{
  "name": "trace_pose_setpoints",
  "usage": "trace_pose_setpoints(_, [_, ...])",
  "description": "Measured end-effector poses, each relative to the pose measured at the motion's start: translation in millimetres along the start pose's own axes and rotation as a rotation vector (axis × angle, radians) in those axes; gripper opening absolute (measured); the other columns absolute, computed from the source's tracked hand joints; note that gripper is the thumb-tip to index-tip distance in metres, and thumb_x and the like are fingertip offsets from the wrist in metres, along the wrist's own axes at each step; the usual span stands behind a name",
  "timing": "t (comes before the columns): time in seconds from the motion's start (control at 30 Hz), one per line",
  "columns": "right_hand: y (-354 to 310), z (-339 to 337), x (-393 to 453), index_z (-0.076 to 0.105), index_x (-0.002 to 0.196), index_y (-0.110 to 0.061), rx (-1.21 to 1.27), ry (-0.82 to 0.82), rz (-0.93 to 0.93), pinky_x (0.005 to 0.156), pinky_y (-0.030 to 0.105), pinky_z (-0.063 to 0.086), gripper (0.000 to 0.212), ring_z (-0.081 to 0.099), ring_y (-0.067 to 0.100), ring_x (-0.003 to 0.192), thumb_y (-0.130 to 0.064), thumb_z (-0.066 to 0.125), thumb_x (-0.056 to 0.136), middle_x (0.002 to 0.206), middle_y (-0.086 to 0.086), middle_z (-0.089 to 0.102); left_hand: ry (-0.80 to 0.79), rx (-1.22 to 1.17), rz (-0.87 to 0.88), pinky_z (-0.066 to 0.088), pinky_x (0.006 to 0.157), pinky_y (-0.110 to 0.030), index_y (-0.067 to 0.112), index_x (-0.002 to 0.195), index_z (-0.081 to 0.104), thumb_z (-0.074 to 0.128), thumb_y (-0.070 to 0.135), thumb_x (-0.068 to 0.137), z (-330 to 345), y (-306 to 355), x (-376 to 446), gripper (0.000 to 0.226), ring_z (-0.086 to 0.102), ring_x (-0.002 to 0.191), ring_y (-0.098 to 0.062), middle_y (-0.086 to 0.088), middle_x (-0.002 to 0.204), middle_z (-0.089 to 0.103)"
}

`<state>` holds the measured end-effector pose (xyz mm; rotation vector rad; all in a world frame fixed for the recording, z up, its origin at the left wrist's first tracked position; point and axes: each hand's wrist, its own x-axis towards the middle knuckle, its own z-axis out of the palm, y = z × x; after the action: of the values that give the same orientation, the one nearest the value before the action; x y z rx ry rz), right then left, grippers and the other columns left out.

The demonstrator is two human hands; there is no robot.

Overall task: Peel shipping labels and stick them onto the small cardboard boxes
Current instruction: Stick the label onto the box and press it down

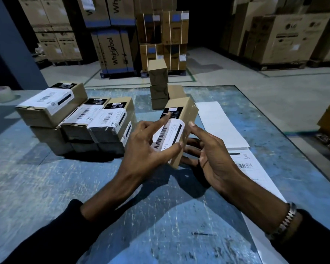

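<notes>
Fingers spread on the left hand [149,149]: the forefinger lies along the top of the small box [179,128], its tip on the black sticker, and the thumb presses the near end of the white label [169,135] flat. The fingers are straight, pressing, not curled round anything. The right hand [208,149] comes in from the other side, forefinger up against the box's right face, the other fingers reaching underneath, so the box sits tilted between both hands, its near corner just over the blue table [65,187]. A metal watch [286,220] sits on the right wrist, and dark sleeves cover both forearms.

Just right of the hands lies the label sheet [242,166], one printed label showing on it, with a bare white backing sheet [221,124] beyond. Behind the held box stands a stack of plain boxes [158,86], three high, with one more tucked beside it. To the left sits the pile of labelled boxes [74,119]: three white labels face up, a fourth shows on a lower box, and how many dark boxes lie beneath I cannot tell. A tape roll [1,94] rests at the far left edge. Big cartons [112,50] line the floor behind.
</notes>
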<state>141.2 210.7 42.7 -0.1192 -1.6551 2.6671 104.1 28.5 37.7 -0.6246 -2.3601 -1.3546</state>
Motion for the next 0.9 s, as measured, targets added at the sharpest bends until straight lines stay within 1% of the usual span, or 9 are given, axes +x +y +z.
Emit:
trace_pose_setpoints(0.13, [-3.7, 0.2, 0.0, 0.072, 0.134, -0.025, -0.068, -0.141, -0.018, 0.098, 0.053, 0.060, 0.041, 0.073, 0.025, 0.120, -0.050, 0.057, 0.106, 0.123, 0.009, 0.078, 0.088, -0.011, 0.063, 0.050, 0.092, -0.008, 0.030, 0.152, 0.056, 0.091, 0.038, 0.082, -15.2, 13.1, -6.6, 0.078, 0.061, 0.119, 0.007, 0.009, 0.133, 0.065])
trace_pose_setpoints(0.2, [-1.1, -0.4, 2.0, 0.075, 0.127, -0.030, -0.243, -0.086, -0.055, 0.093, 0.046, 0.061, 0.038, 0.072, 0.024, 0.116, -0.055, 0.059, 0.104, 0.113, 0.003, 0.080, 0.152, -0.005, 0.056, 0.056, 0.094, -0.017, 0.028, 0.142, 0.064, 0.093, 0.036, 0.081, -27.5, 19.8, -8.3, 0.068, 0.066, 0.118, -0.001, 0.009, 0.133, 0.070])
trace_pose_setpoints(0.3, [6.0, -8.4, 0.8, 0.074, 0.121, -0.035, -0.754, 0.023, -0.328, 0.082, 0.029, 0.061, 0.023, 0.073, 0.008, 0.100, -0.046, 0.070, 0.101, 0.099, -0.011, 0.079, 0.180, 0.060, 0.037, 0.057, 0.098, -0.020, 0.029, 0.135, 0.069, 0.093, 0.044, 0.080, -54.4, 25.5, -8.5, 0.062, 0.065, 0.120, 0.001, 0.009, 0.134, 0.069])
trace_pose_setpoints(0.4, [16.8, -15.6, 1.1, 0.075, 0.121, -0.031, -1.219, -0.107, -0.584, 0.083, 0.027, 0.056, 0.022, 0.064, 0.003, 0.103, -0.036, 0.073, 0.100, 0.109, -0.018, 0.073, 0.190, 0.128, 0.020, 0.061, 0.093, -0.031, 0.024, 0.135, 0.069, 0.091, 0.042, 0.083, -90.0, 24.7, -3.2, 0.059, 0.061, 0.121, 0.000, 0.013, 0.133, 0.064])
trace_pose_setpoints(0.47, [21.5, -18.0, 2.2, 0.076, 0.118, -0.027, -1.277, -0.201, -0.605, 0.086, 0.025, 0.053, 0.020, 0.061, 0.002, 0.108, -0.034, 0.074, 0.099, 0.112, -0.017, 0.072, 0.242, 0.222, 0.015, 0.059, 0.098, -0.035, 0.020, 0.132, 0.071, 0.090, 0.037, 0.084, -114.0, 19.1, 5.2, 0.054, 0.062, 0.123, -0.012, 0.004, 0.133, 0.068])
trace_pose_setpoints(0.6, [25.6, -19.9, 2.9, 0.078, 0.107, -0.028, -1.234, -0.226, -0.596, 0.081, 0.004, 0.044, 0.009, 0.061, -0.005, 0.105, -0.028, 0.076, 0.099, 0.103, -0.018, 0.070, 0.350, 0.443, 0.026, 0.056, 0.100, -0.037, 0.014, 0.126, 0.074, 0.081, 0.048, 0.086, -151.7, 1.7, 22.8, 0.052, 0.066, 0.118, -0.023, -0.008, 0.131, 0.072])
trace_pose_setpoints(0.67, [26.0, -20.6, 3.4, 0.078, 0.106, -0.027, -1.229, -0.210, -0.578, 0.082, 0.002, 0.044, 0.007, 0.062, -0.006, 0.105, -0.027, 0.076, 0.099, 0.102, -0.017, 0.069, 0.360, 0.524, 0.021, 0.059, 0.095, -0.046, 0.014, 0.124, 0.073, 0.073, 0.055, 0.084, -159.3, -7.2, 29.2, 0.057, 0.067, 0.112, -0.026, -0.011, 0.126, 0.072])
trace_pose_setpoints(0.8, [26.3, -21.1, 4.8, 0.078, 0.103, -0.029, -1.246, -0.202, -0.569, 0.082, 0.002, 0.043, 0.006, 0.061, -0.006, 0.105, -0.026, 0.076, 0.098, 0.101, -0.018, 0.070, 0.378, 0.604, -0.039, 0.056, 0.090, -0.045, 0.011, 0.118, 0.073, 0.069, 0.056, 0.079, -157.3, -19.6, 38.0, 0.060, 0.067, 0.107, -0.032, -0.013, 0.117, 0.074])
trace_pose_setpoints(0.9, [26.1, -22.7, 6.5, 0.078, 0.103, -0.031, -1.265, -0.215, -0.561, 0.083, 0.005, 0.044, 0.006, 0.060, -0.005, 0.104, -0.028, 0.075, 0.098, 0.100, -0.019, 0.069, 0.391, 0.680, -0.043, 0.047, 0.108, -0.049, 0.011, 0.120, 0.074, 0.064, 0.063, 0.081, -152.7, -25.2, 42.5, 0.066, 0.067, 0.107, -0.034, -0.014, 0.114, 0.077])
